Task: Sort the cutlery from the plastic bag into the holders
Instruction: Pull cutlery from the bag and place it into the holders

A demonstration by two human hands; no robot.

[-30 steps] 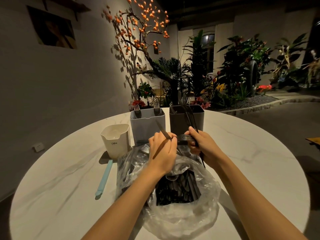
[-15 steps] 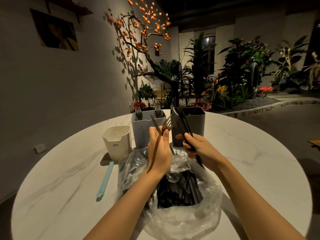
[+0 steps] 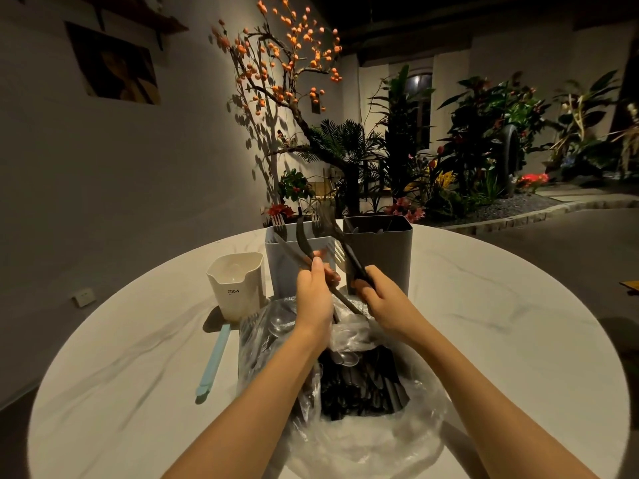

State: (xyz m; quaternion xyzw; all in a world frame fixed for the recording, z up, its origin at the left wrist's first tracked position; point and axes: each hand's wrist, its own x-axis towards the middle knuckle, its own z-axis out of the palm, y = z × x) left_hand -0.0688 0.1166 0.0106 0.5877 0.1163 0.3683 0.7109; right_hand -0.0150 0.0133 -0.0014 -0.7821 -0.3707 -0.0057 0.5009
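— Head view: what do the hands hold?
— Left hand (image 3: pixel 313 293) grips dark knives (image 3: pixel 301 242); the right hand (image 3: pixel 378 295) grips a black utensil (image 3: pixel 352 257), fingers curled round it, with a fork (image 3: pixel 340 252) between them.
— And the bag?
— The plastic bag (image 3: pixel 363 433) of cutlery lies on the counter (image 3: pixel 501 340), just before the blue-grey holder (image 3: pixel 281 267), dark holder (image 3: pixel 383 254) and white holder (image 3: pixel 238 288).

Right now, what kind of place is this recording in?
Probably a dim cafe or restaurant with an indoor garden, not a lab. A round marble table stands beside a planted bed of leafy plants, a decorative tree with orange fruit stands against the wall, and a picture hangs there.
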